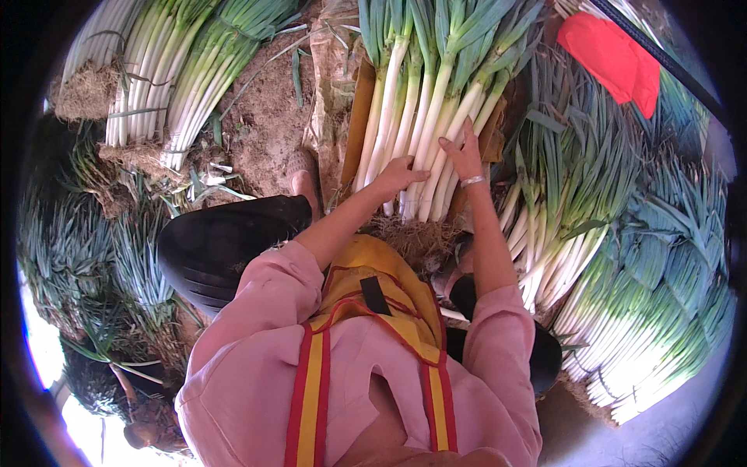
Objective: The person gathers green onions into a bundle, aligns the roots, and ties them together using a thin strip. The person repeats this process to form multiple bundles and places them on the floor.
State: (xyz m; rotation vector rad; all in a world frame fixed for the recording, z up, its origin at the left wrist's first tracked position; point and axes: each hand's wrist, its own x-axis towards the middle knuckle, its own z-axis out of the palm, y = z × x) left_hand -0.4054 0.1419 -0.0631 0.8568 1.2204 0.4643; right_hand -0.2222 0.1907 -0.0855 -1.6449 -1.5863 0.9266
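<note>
A bundle of long leeks (426,117) lies in front of me, white stalks toward me and green leaves pointing away. Their tangled roots (412,236) hang at the near end, close to my apron. My left hand (398,176) is closed at the lower white part of the stalks, its fingertips against a leek in the middle. Higher up on the right side, my right hand (465,158) rests against the stalks with thumb and index finger spread apart. Its other fingers are partly hidden. Brownish sheeting (360,124) shows along the bundle's left edge.
Tied leek bundles (159,86) lie at the upper left. More leeks (580,163) are piled on the right, with another large stack (646,311) beyond. A red cloth or bag (611,58) sits at the upper right, beside a dark hose-like bar (661,54). Bare soil (261,117) shows left of the bundle.
</note>
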